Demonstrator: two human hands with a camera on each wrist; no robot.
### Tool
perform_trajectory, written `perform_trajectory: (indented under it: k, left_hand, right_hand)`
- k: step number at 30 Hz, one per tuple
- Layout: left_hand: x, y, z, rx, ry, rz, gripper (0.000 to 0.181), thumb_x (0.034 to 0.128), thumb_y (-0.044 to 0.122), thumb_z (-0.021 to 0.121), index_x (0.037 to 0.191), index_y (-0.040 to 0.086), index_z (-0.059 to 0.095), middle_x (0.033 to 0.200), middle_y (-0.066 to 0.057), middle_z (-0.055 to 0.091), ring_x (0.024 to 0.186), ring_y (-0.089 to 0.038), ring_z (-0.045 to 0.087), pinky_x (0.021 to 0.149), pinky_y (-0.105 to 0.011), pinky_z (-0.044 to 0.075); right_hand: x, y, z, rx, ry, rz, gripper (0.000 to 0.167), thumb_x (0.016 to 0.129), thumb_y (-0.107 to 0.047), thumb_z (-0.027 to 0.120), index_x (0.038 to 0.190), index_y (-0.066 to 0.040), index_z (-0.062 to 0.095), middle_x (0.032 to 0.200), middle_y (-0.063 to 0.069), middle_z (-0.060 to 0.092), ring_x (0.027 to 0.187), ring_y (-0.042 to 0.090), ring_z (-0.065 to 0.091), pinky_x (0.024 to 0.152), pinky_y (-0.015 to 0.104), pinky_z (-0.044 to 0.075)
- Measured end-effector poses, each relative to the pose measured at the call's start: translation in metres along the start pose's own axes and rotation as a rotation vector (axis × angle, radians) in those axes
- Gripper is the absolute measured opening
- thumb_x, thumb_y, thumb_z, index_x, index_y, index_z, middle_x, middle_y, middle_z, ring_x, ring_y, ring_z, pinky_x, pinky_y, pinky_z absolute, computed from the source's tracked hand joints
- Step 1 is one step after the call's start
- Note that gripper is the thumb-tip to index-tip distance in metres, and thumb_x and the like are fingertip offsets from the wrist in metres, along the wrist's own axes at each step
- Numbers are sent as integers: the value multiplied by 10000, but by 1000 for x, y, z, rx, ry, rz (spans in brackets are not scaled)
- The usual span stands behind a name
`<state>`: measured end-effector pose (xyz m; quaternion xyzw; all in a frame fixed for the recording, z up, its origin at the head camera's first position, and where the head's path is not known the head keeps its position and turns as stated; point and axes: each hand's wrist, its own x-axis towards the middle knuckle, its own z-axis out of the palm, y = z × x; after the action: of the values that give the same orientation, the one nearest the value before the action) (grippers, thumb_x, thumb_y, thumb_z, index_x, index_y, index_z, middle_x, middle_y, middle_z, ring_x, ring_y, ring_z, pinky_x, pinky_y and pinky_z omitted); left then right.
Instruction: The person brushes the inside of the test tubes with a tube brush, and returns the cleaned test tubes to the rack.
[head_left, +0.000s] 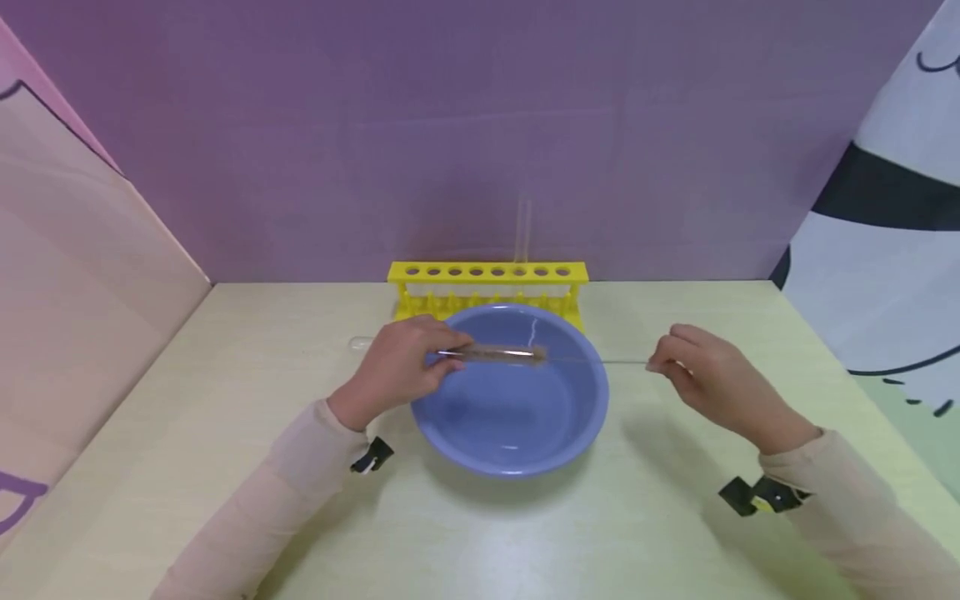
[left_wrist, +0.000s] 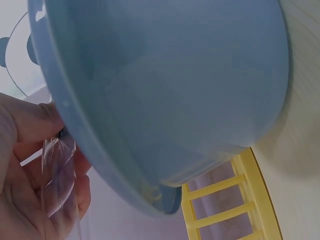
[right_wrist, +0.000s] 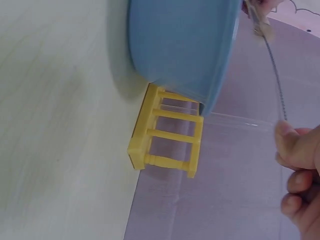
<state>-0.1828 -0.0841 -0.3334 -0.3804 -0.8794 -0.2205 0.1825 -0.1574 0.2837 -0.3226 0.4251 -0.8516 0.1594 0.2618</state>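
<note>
My left hand (head_left: 405, 358) grips a clear glass test tube (head_left: 360, 342) held roughly level above the blue basin (head_left: 510, 462). The tube's rounded end pokes out left of the hand, and its mouth faces right. Inside the tube, brownish bristles of a test tube brush (head_left: 498, 356) show near the mouth. From there its thin twisted-wire handle (right_wrist: 276, 75) runs right to my right hand (head_left: 705, 375), which pinches it between thumb and fingers. The left wrist view shows clear glass (left_wrist: 60, 185) within the curled left fingers; part of that hand is out of frame.
Behind the basin stands a yellow test tube rack (head_left: 487, 271), its lower part partly hidden by the rim. Another clear test tube (head_left: 522, 225) is upright in it. A purple wall (head_left: 480, 125) rises at the back of the pale wooden table (head_left: 510, 550).
</note>
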Motion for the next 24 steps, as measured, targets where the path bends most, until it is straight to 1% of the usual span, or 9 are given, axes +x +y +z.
perform_trajectory:
  k: [3,6,10,14,17,20,24]
  left_hand:
    - [1,0,1,-3,18,7,252,758,132,786,1005,110,745,908,9,721,777,-155,636,628,-293,488]
    - [1,0,2,6,42,15,254,742,117,795,992,118,749,893,15,720,751,-145,617,605,-277,471]
    - [1,-1,3,15,74,16,257,728,108,804,979,112,751,887,11,719,750,-145,615,607,-275,474]
    - [2,0,5,4,99,20,265,718,97,811,976,105,750,882,7,718,772,-154,625,627,-285,488]
    - [3,0,5,-5,108,25,270,713,87,814,975,104,750,878,8,718,785,-158,629,645,-289,495]
    - [5,1,7,-7,108,31,274,711,80,814,977,102,750,880,8,718,785,-157,626,648,-282,494]
    - [6,3,9,-14,106,43,279,710,68,812,980,96,750,887,1,719,787,-161,614,646,-273,490]
  right_hand:
    - [4,0,-3,45,-69,31,365,618,178,739,774,-113,583,739,-80,548,664,37,502,623,148,442]
    - [10,2,-5,87,-135,66,362,654,145,752,763,-152,576,729,-107,544,652,1,484,591,157,447]
    - [17,9,-8,146,-193,100,338,692,110,755,750,-174,580,691,-129,519,613,-25,433,529,187,419]
    - [20,14,-10,259,-240,161,302,735,70,743,740,-181,576,634,-131,487,564,-31,385,489,188,368]
    - [21,16,-13,356,-296,218,268,778,39,720,730,-182,576,606,-146,460,541,-31,369,472,193,353]
    - [24,19,-15,444,-380,261,226,818,2,696,725,-171,585,608,-162,444,536,-25,366,470,204,356]
    - [27,25,-20,564,-522,326,169,853,-44,673,731,-126,588,618,-140,425,536,-8,373,471,222,361]
